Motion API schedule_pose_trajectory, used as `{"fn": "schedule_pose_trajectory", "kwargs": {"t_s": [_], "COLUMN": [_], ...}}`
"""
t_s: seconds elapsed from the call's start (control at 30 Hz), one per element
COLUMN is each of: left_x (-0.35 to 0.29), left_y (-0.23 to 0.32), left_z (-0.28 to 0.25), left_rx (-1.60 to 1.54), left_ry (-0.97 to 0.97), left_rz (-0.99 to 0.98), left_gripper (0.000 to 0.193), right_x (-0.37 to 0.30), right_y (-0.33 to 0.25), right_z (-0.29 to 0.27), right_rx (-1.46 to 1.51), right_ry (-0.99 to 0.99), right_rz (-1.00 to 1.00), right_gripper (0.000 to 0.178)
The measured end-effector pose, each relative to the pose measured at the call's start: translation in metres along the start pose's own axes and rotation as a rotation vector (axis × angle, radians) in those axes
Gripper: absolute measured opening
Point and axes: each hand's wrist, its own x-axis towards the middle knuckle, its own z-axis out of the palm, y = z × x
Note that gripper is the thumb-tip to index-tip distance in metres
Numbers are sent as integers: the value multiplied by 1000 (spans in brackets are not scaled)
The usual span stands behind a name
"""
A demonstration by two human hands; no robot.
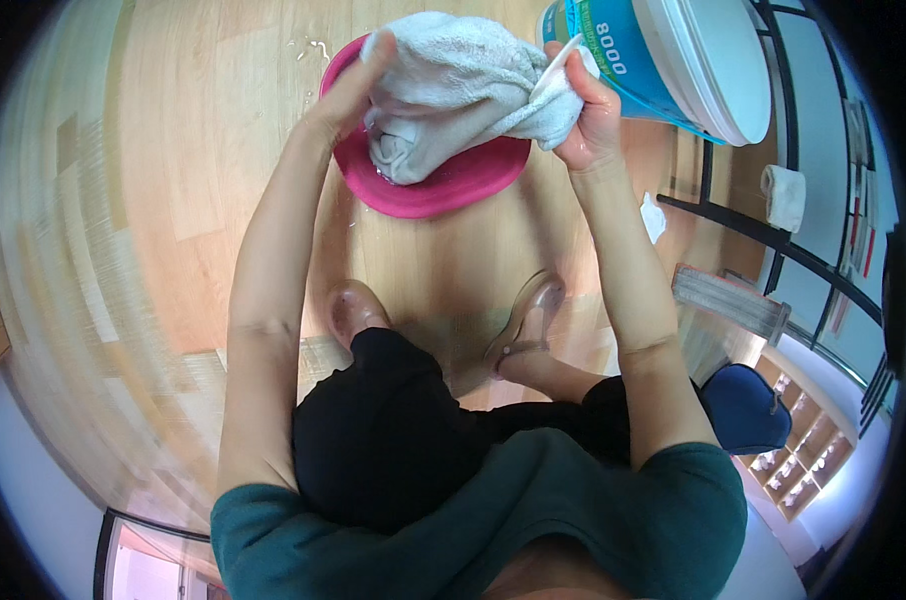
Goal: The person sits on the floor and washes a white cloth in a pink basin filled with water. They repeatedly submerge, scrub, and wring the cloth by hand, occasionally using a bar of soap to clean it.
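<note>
A pale grey-white towel [458,65], bunched and wet-looking, is held over a pink basin [428,200] on the floor. My left hand [355,92] grips the towel's left side, its thumb up along the edge and the other fingers mostly hidden. At the other end my right hand [590,118] is closed round a gathered, twisted part of the cloth, thumb on top. The towel's lower folds hang into the basin and hide much of its inside.
Just beyond my right hand stands a large blue-and-white bucket [663,65]. Water drops [318,48] lie on the wooden floor left of the basin. My shoes [358,308] are close to its near side. At right are a black-framed rack [738,225], a white scrap [653,218] and a dark blue seat-like object [743,410].
</note>
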Motion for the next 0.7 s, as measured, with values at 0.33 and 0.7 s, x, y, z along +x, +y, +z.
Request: {"fn": "schedule_pose_trajectory", "kwargs": {"t_s": [0.33,0.7], "left_x": [-36,-11], "left_y": [12,-20], "left_z": [11,36], "left_rx": [146,-1000], "left_ry": [82,164], "left_rz": [226,-66], "left_gripper": [39,42], "right_x": [-8,32], "right_y": [-16,65], "right_z": [3,9], "right_rx": [-132,-1502], "right_ry": [165,188], "right_rz": [-184,-868], "right_gripper": [32,30]}}
